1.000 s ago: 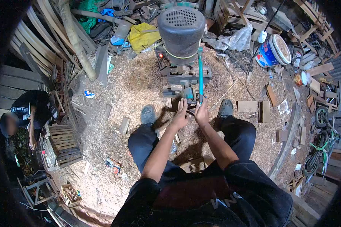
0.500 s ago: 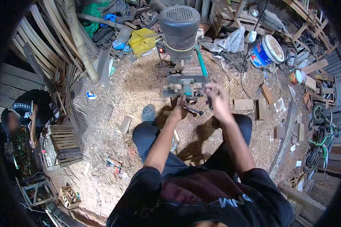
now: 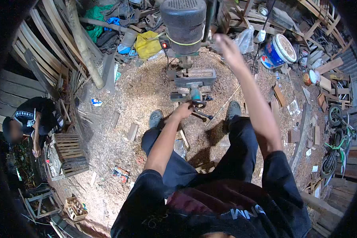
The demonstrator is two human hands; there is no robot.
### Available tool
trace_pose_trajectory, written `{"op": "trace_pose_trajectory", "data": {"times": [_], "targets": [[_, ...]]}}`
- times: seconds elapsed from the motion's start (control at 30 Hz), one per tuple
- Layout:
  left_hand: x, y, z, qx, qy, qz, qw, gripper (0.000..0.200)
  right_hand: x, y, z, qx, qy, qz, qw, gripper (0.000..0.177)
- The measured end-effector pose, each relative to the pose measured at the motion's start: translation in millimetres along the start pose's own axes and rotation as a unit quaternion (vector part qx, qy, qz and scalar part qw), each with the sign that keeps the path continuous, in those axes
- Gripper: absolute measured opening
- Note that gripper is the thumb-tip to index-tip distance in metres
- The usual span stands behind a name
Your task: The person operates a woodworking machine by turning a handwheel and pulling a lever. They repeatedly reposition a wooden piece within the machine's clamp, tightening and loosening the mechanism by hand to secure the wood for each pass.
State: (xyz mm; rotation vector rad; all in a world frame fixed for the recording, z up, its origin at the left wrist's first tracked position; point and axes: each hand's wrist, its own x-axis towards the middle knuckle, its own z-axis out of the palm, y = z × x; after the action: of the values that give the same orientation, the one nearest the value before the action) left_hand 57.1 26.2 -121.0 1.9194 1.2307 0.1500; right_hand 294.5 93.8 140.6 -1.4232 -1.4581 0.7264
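Note:
A bench machine with a dark motor housing [image 3: 183,27] stands in front of me, above a metal vise [image 3: 194,80]. My left hand [image 3: 181,111] is closed at the left side of the small black handwheel [image 3: 199,104] below the vise. A thin crank lever [image 3: 203,115] sticks out beside that wheel. My right hand [image 3: 228,47] is raised to the right of the motor, arm stretched forward. It is smeared by motion, and a dark blurred shape [image 3: 223,20] lies just beyond it. Whether the fingers hold that shape cannot be made out.
Wood shavings cover the ground [image 3: 139,95]. A paint bucket [image 3: 279,51] stands at the right, with wood offcuts [image 3: 279,96] nearby. Another person [image 3: 31,119] sits at the left beside a slatted crate [image 3: 69,154]. A small bike [image 3: 335,146] is at the far right.
My right hand has swung forward and up from beside the vise to beside the motor. The green lever no longer hangs beside the vise. My left hand stays by the handwheel.

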Motion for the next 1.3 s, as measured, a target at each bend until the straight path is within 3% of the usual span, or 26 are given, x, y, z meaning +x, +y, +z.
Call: {"op": "trace_pose_trajectory", "data": {"times": [0.03,0.07,0.1,0.13,0.17,0.2,0.23,0.27,0.3,0.37,0.4,0.6,0.7,0.8,0.87,0.93,1.0,1.03,1.1,1.17,1.3], "targets": [[9,-17,15,-0.013,0.026,0.013,1.0,0.045,-19,30,10,-0.024,0.007,0.009,1.0,0.065],[16,-27,24,-0.025,0.052,0.026,0.998,0.046,-31,84,18,-0.026,-0.036,0.076,0.996,0.061],[16,-31,29,-0.032,0.086,0.028,0.995,0.044,-60,102,25,-0.102,-0.04,0.111,0.988,0.064],[16,-32,34,-0.039,0.121,0.031,0.991,0.043,-78,180,32,-0.071,-0.12,0.223,0.965,0.068],[17,-31,35,-0.045,0.156,0.035,0.986,0.041,-102,211,41,-0.124,-0.13,0.212,0.961,0.072],[12,-19,26,-0.063,0.116,-0.019,0.991,0.044,-114,228,51,-0.237,-0.214,0.29,0.902,0.065],[15,-18,22,-0.066,0.127,-0.014,0.99,0.044,-126,245,62,-0.344,-0.32,0.341,0.815,0.06],[13,-19,24,-0.069,0.133,-0.012,0.989,0.044,-142,260,73,-0.333,-0.354,0.269,0.832,0.059],[9,-15,23,-0.073,0.139,-0.01,0.988,0.043,-155,269,82,-0.245,-0.344,0.179,0.889,0.055],[9,-10,23,-0.087,0.156,-0.015,0.984,0.041,-171,269,89,-0.226,-0.314,0.201,0.9,0.054],[11,-11,25,-0.092,0.157,-0.019,0.983,0.041,-169,273,91,-0.222,-0.37,0.241,0.869,0.055],[8,-2,26,-0.089,0.156,-0.045,0.983,0.046,-211,369,111,-0.113,-0.176,0.339,0.917,0.063],[4,8,22,-0.071,0.134,-0.054,0.987,0.053,-223,383,120,-0.151,-0.153,0.373,0.903,0.07],[0,17,19,-0.063,0.103,-0.066,0.99,0.06,-234,398,129,-0.152,-0.163,0.434,0.873,0.063],[1,7,30,-0.067,0.108,-0.054,0.99,0.063,-255,450,147,-0.052,-0.174,0.431,0.884,0.054],[1,1,37,-0.022,0.143,-0.024,0.989,0.063,-255,443,152,0.054,-0.147,0.438,0.885,0.037],[0,2,41,0.035,0.201,0.014,0.979,0.06,-239,408,150,-0.019,-0.131,0.429,0.893,0.031],[-1,6,36,0.019,0.174,-0.014,0.985,0.059,-236,398,148,-0.057,-0.122,0.426,0.895,0.028],[1,16,21,-0.012,0.117,-0.065,0.991,0.057,-253,444,156,-0.05,-0.148,0.426,0.891,0.026],[8,11,20,-0.019,0.117,-0.078,0.99,0.051,-255,459,158,-0.041,-0.157,0.418,0.894,0.028],[13,2,28,0.006,0.165,-0.053,0.985,0.043,-251,436,153,-0.035,-0.149,0.378,0.913,0.032]]}}
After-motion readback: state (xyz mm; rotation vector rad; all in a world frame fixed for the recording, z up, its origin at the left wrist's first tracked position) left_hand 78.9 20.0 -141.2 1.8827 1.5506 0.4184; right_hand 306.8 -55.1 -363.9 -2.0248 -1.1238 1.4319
